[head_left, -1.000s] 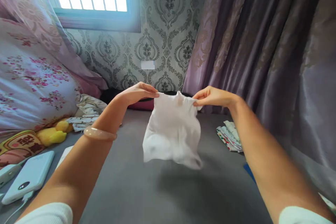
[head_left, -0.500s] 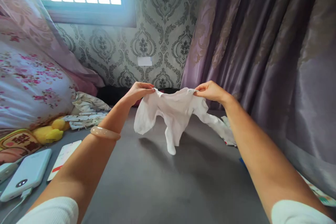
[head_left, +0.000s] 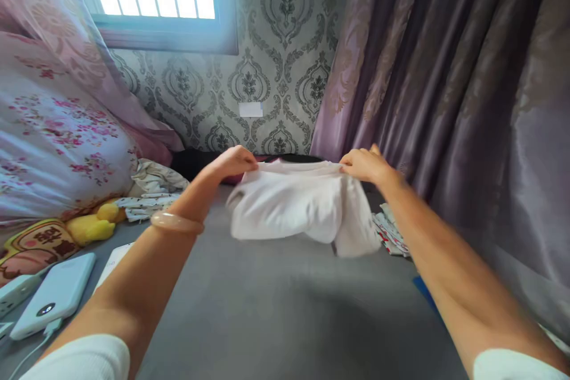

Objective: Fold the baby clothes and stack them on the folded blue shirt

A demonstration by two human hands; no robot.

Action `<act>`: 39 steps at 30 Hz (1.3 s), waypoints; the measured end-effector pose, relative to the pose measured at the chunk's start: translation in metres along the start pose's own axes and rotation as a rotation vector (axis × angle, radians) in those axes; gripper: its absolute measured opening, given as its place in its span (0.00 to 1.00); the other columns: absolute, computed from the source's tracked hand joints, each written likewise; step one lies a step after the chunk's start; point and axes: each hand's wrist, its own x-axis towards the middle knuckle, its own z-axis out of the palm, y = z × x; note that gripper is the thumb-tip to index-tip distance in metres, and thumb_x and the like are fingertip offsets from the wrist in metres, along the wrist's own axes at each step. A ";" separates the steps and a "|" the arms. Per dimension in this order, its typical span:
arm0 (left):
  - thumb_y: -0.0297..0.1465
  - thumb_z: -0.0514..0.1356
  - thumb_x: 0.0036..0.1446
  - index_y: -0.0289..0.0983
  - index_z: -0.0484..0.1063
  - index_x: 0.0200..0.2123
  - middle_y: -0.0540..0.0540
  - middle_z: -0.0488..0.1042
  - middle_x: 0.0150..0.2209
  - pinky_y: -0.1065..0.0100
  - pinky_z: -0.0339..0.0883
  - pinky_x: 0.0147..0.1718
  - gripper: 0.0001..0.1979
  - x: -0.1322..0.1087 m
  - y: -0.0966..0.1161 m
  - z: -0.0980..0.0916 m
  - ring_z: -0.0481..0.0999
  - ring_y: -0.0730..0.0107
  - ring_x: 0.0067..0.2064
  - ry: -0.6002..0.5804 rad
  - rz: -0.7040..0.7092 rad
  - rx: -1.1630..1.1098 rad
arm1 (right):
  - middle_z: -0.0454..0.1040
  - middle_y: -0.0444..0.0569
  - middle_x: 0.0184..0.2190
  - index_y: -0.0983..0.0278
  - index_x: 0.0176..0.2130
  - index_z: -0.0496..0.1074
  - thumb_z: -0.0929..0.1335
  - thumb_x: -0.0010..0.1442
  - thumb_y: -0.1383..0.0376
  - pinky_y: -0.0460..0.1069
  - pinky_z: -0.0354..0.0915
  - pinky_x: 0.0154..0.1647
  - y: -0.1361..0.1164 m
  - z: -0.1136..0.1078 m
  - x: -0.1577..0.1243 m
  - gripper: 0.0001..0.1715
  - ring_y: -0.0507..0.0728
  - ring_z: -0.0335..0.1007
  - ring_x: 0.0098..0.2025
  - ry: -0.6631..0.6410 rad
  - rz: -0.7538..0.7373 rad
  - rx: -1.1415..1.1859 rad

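Observation:
A small white long-sleeved shirt (head_left: 285, 205) hangs in the air between my hands, its lower part billowed and blurred by motion. My left hand (head_left: 236, 161) pinches its upper edge at the left end. At the right end of that edge, my right hand (head_left: 365, 164) has its fingers closed on the fabric. The top edge is stretched nearly straight between the two grips. The shirt hovers over a grey sheet (head_left: 267, 309), and a soft shadow falls below it. A pale bangle (head_left: 177, 222) circles my left forearm.
Left of my arm lie a light-blue power bank (head_left: 56, 297) with a cable, a partly hidden phone (head_left: 113, 261), a yellow plush toy (head_left: 91, 225) and crumpled cloth (head_left: 155, 181). Folded patterned cloth (head_left: 392, 231) lies by my right forearm. Purple curtains (head_left: 445, 101) hang at the right.
The shirt has swung from hanging limp with dangling sleeves to billowing out, wider and higher at its lower edge. Both hands keep their grip and sit slightly lower in view.

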 end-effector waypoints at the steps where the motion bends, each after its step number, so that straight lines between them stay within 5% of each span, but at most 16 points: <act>1: 0.38 0.66 0.41 0.41 0.79 0.21 0.47 0.76 0.22 0.63 0.65 0.37 0.07 0.004 -0.001 0.005 0.76 0.59 0.34 0.120 0.013 0.126 | 0.79 0.43 0.23 0.60 0.30 0.80 0.70 0.58 0.57 0.58 0.60 0.58 0.000 0.006 0.004 0.12 0.53 0.75 0.33 0.076 0.012 -0.094; 4: 0.36 0.62 0.47 0.41 0.81 0.27 0.46 0.78 0.25 0.64 0.64 0.39 0.09 0.012 -0.007 0.015 0.77 0.57 0.37 0.356 0.029 0.272 | 0.81 0.45 0.29 0.56 0.34 0.80 0.70 0.59 0.61 0.66 0.46 0.65 0.002 0.020 0.012 0.07 0.58 0.77 0.39 0.205 0.012 -0.343; 13: 0.39 0.62 0.47 0.37 0.82 0.33 0.46 0.79 0.28 0.67 0.64 0.36 0.15 0.005 -0.012 0.010 0.76 0.61 0.36 0.350 -0.027 0.161 | 0.82 0.46 0.34 0.57 0.38 0.80 0.68 0.60 0.59 0.64 0.48 0.63 0.011 0.016 0.005 0.11 0.60 0.76 0.42 0.197 0.026 -0.387; 18: 0.38 0.61 0.47 0.37 0.81 0.36 0.47 0.79 0.30 0.69 0.65 0.37 0.15 0.003 -0.010 0.009 0.75 0.64 0.36 0.404 -0.041 0.114 | 0.81 0.46 0.32 0.58 0.38 0.80 0.69 0.58 0.59 0.53 0.62 0.48 0.007 0.013 0.003 0.11 0.58 0.75 0.39 0.209 0.036 -0.303; 24: 0.33 0.54 0.55 0.36 0.78 0.41 0.47 0.76 0.31 0.69 0.64 0.36 0.15 -0.010 0.005 0.010 0.71 0.68 0.34 0.499 0.022 0.094 | 0.79 0.47 0.29 0.63 0.39 0.79 0.67 0.59 0.60 0.46 0.60 0.33 -0.007 0.004 -0.008 0.13 0.56 0.73 0.34 0.220 0.011 -0.170; 31: 0.32 0.50 0.63 0.39 0.75 0.43 0.47 0.71 0.32 0.67 0.63 0.41 0.14 -0.050 0.035 0.019 0.70 0.66 0.39 0.739 0.204 0.239 | 0.78 0.54 0.36 0.66 0.44 0.74 0.62 0.63 0.63 0.49 0.63 0.37 -0.035 0.009 -0.037 0.15 0.60 0.72 0.37 0.420 0.042 -0.260; 39: 0.37 0.50 0.66 0.41 0.73 0.51 0.44 0.70 0.39 0.69 0.62 0.36 0.17 -0.123 0.053 0.000 0.71 0.69 0.38 0.808 0.309 0.600 | 0.74 0.54 0.46 0.62 0.50 0.68 0.55 0.69 0.60 0.51 0.65 0.41 -0.060 0.010 -0.099 0.19 0.61 0.71 0.46 0.589 -0.144 -0.488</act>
